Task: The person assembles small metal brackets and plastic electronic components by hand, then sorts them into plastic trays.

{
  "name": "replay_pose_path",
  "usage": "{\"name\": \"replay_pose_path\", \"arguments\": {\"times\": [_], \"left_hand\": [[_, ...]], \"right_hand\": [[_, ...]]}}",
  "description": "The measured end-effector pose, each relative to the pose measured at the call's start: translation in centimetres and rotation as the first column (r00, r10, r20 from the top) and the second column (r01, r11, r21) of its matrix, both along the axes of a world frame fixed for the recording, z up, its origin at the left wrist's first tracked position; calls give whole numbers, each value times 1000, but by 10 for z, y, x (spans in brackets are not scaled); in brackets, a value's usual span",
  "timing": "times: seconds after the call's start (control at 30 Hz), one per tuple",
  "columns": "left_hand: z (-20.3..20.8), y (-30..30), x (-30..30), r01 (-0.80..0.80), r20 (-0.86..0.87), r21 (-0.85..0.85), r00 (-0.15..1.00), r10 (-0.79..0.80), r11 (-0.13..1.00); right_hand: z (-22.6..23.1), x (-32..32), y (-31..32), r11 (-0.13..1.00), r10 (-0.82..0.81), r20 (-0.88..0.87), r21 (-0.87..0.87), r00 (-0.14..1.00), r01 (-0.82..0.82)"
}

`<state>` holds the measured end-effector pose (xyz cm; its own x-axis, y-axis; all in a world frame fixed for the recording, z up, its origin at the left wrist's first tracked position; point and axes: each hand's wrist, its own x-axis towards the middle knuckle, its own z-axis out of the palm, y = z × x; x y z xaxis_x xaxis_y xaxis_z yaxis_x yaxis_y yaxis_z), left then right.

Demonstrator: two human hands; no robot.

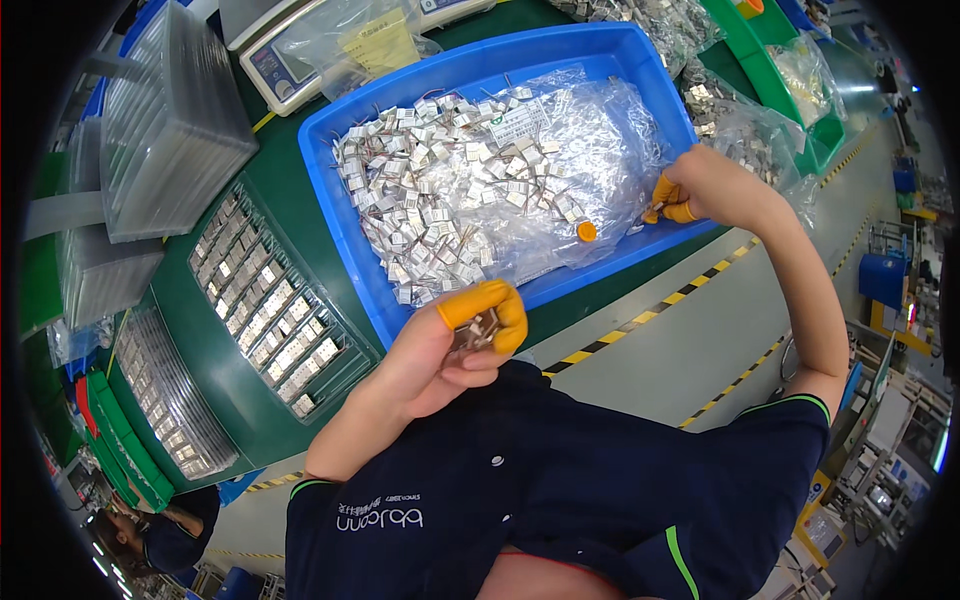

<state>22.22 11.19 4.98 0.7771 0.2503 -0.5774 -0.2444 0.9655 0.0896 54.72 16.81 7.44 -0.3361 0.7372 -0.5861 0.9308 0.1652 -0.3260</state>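
My left hand [420, 360], orange finger covers on some fingers, is curled around several small silvery parts [478, 332] in front of the near edge of a blue tray [585, 272]. At the tray's right end, my right hand [722, 188] also wears orange covers. Its fingers are pinched low inside the corner; what they hold is too small to name. Small white boxy parts with thin wires [420, 180] are heaped over the left side of the tray. Clear plastic bags [590, 130] fill the right side, and a loose orange finger cover [586, 232] lies on them.
Left of the tray, a clear blister tray [265, 300] holds rows of small parts; a stack of filled ones [170, 400] is beside it. Empty clear trays [170, 130] stand behind. A scale [285, 70] and bagged parts [740, 125] border the blue tray. Another person [175, 530] is lower left.
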Motion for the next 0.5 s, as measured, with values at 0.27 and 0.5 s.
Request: {"name": "replay_pose_path", "arguments": {"times": [0.27,0.5], "left_hand": [[4,3,39,53,68,108,996,-61,993],[7,5,48,-75,-59,-59,996,72,995]], "right_hand": [[47,-55,-28,952,54,-483,290,874,101],[18,-91,-33,870,302,-607,490,735,47]]}}
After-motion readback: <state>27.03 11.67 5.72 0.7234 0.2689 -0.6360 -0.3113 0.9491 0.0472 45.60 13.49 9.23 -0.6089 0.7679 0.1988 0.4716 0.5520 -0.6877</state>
